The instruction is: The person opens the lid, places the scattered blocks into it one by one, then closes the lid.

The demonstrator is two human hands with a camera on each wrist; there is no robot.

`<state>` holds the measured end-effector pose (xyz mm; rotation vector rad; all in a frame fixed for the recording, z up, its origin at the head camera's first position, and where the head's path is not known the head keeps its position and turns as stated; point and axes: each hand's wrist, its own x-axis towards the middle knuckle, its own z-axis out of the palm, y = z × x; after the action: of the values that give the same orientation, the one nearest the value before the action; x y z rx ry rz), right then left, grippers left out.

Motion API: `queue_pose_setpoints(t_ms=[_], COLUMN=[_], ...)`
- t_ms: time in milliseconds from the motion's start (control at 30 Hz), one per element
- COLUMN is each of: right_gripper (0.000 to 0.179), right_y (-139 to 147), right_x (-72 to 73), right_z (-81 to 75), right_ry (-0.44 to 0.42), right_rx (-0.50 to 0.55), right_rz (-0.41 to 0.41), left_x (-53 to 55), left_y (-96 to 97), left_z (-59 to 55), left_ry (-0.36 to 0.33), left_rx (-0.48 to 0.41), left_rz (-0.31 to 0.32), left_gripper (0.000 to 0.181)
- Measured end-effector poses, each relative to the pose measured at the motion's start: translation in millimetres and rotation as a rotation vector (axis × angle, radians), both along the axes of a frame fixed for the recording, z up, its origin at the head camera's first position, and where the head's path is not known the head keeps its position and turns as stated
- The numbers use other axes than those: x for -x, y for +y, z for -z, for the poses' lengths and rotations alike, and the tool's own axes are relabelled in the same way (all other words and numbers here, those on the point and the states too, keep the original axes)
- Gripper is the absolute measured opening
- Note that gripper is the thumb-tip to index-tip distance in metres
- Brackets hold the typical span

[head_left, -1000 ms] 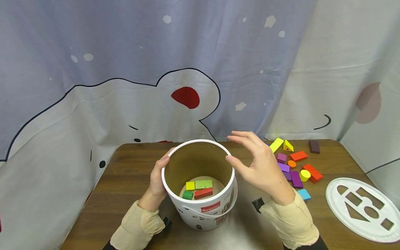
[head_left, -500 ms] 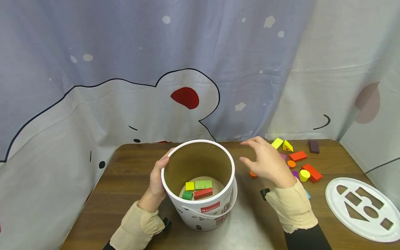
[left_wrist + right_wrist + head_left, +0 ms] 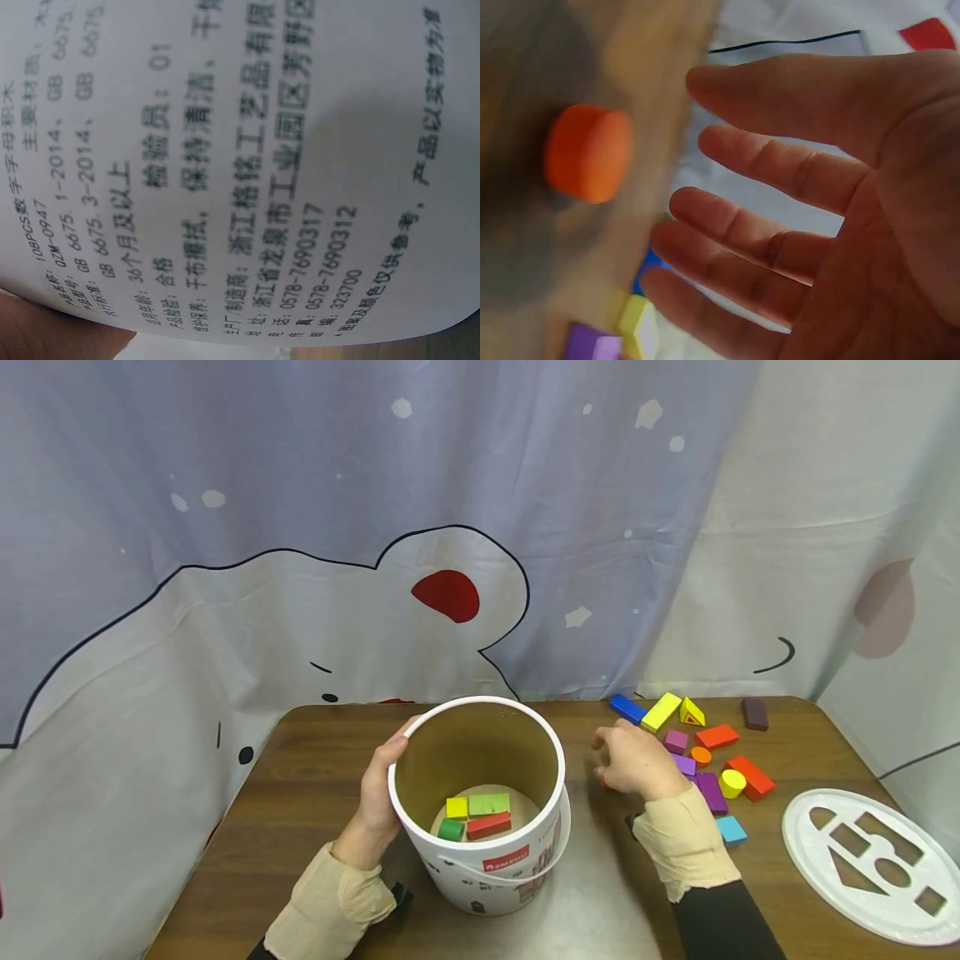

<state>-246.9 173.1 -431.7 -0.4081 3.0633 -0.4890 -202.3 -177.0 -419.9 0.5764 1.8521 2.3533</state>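
A white bucket [image 3: 480, 747] stands on the table, its mouth facing up. My left hand [image 3: 378, 793] grips its left side, with the thumb near the rim. Inside lie a yellow block [image 3: 456, 808], a light green block [image 3: 489, 804], a green cylinder [image 3: 451, 830] and a red block [image 3: 489, 825]. Over the table to the right of the bucket, my right hand [image 3: 637, 760] is held with fingers spread and nothing in them. Below its fingertips sits an orange cylinder [image 3: 589, 154], apart from the hand and mostly covered by it in the head view. Printed bucket wall [image 3: 225, 187] fills the left wrist view.
Loose blocks lie right of my right hand: blue [image 3: 627, 709], yellow [image 3: 661, 712], purple [image 3: 711, 792], red [image 3: 750, 777], light blue [image 3: 731, 831]. A white lid with shaped holes [image 3: 806, 827] lies at the table's right edge. A curtain [image 3: 300, 485] hangs behind.
My right hand has moved from beside the bucket's rim to the right, then down toward the orange cylinder. My left hand and the bucket have stayed put.
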Motion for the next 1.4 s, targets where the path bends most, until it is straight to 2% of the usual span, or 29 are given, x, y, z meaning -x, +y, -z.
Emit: queue_pose_setpoints(t_ms=[167,300,567,767,967,1133,1400], right_gripper=[0.021,0.018,0.016,0.015,0.015,0.019,0.024], right_y=[6.5,8.9,9.7,5.2,-5.7,-15.0,-36.1], right_x=[7.7,9.9,10.9,7.6,-3.6,-15.8,-42.6], right_z=[18.6,26.5,23.3,6.6,-18.2,-38.6,-68.2], right_ry=[-0.037,-0.039,-0.025,0.069,0.186,0.292,0.46], right_rx=[-0.026,-0.027,-0.004,0.101,0.24,0.357,0.598], right_rz=[-0.009,-0.007,-0.025,-0.061,-0.062,-0.07,-0.147], left_x=[-1.0,-2.0,-1.6,-0.5,0.4,0.4,1.1], left_y=[0.2,0.4,-0.2,-0.2,-0.4,0.2,0.4], left_z=[-0.6,-1.5,-0.8,0.1,0.9,1.1,0.9], left_ry=[0.002,0.006,0.02,0.017,0.017,0.015,0.005], left_rx=[-0.003,0.0,0.007,-0.002,0.011,0.023,0.019], left_rz=[0.007,0.004,0.005,0.016,0.004,-0.01,-0.007], left_gripper=[0.047,0.047,0.049,0.048,0.05,0.05,0.049])
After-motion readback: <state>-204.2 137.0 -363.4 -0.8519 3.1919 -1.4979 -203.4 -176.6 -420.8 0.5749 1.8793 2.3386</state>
